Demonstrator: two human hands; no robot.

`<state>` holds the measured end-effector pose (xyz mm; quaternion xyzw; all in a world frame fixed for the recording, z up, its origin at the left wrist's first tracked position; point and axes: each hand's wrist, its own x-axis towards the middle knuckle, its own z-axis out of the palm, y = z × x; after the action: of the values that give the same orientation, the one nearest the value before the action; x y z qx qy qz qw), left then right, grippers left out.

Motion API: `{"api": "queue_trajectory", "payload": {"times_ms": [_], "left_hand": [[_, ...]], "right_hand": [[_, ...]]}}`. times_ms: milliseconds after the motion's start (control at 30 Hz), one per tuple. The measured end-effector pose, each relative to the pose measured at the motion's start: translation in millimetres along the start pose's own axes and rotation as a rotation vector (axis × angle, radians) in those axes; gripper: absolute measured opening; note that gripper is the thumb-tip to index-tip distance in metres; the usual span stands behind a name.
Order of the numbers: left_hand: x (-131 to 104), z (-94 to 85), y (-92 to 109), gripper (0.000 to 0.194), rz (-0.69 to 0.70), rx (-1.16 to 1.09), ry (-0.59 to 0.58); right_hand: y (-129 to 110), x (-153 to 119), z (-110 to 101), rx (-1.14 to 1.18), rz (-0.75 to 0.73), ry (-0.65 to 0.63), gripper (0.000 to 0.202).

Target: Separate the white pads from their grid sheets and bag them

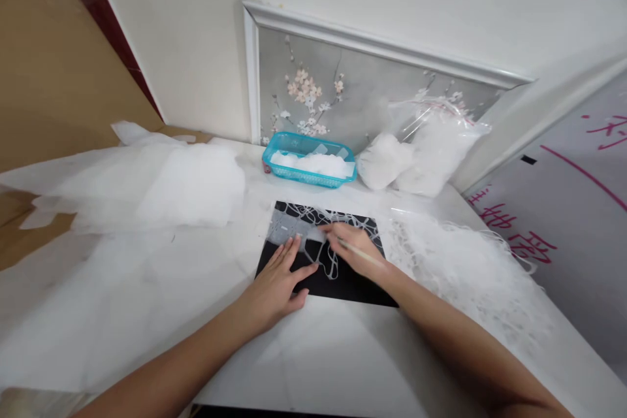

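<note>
A black sheet [347, 289] lies on the white table, with thin white looping strands [337, 219] along its far side. A translucent whitish strip [284, 228] covers its upper left part. My left hand [283, 277] rests flat there with fingers spread, fingertips at the strip's lower edge. My right hand [355, 249] is closed round a thin pale stick-like tool [360, 253], whose exact kind I cannot make out. Its fingertips are over the sheet, near a small white piece [315, 233]. A loose loop of strand [332, 268] hangs down between the hands.
Behind the sheet stands a blue plastic basket [308, 176] holding white material. Beside it are clear bags [431, 150] of white stuff. Stacked white sheets [196, 183] lie left; a heap of white cut-out netting [460, 268] lies right. A whiteboard [573, 209] borders the right side.
</note>
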<state>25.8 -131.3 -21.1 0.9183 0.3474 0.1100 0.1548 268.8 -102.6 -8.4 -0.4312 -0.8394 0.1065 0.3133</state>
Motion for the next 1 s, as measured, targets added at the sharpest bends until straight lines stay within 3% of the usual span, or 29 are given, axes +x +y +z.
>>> {"api": "queue_trajectory", "payload": {"times_ms": [67,133,233,300,400,500,633,767,1000], "left_hand": [[-0.5,-1.4,2.5,0.053,-0.021,-0.013,-0.005],[-1.3,-2.5,5.8,0.055,-0.047,-0.015,-0.037],[-4.2,-1.9,9.5,0.058,-0.068,-0.016,-0.075],[-7.2,-0.6,9.1,0.06,-0.044,-0.033,-0.068],[-11.3,-0.1,2.9,0.065,-0.018,-0.047,0.013],[-13.6,-2.3,-8.1,0.063,-0.048,0.042,0.086],[-15.4,-5.2,-21.8,0.057,-0.04,0.153,0.014],[-18.9,-4.4,-30.6,0.056,0.005,0.166,0.004],[-21.8,-5.6,-34.0,0.049,0.027,0.126,0.021]], "right_hand": [[19.8,8.6,-5.9,0.168,0.293,0.198,0.014],[40.6,16.7,-12.9,0.311,0.478,0.369,0.02],[54.5,24.5,-19.0,0.367,0.563,0.497,0.026],[45.5,26.6,-17.9,0.297,0.518,0.507,0.025],[12.2,25.2,-7.4,0.195,0.387,0.408,0.022],[-22.5,19.2,9.5,0.244,0.252,0.155,0.016],[-43.7,11.6,24.9,0.372,0.191,-0.064,0.012],[-43.2,11.4,26.9,0.426,0.202,-0.123,0.013],[-44.3,14.8,28.9,0.406,0.105,-0.089,0.019]]}}
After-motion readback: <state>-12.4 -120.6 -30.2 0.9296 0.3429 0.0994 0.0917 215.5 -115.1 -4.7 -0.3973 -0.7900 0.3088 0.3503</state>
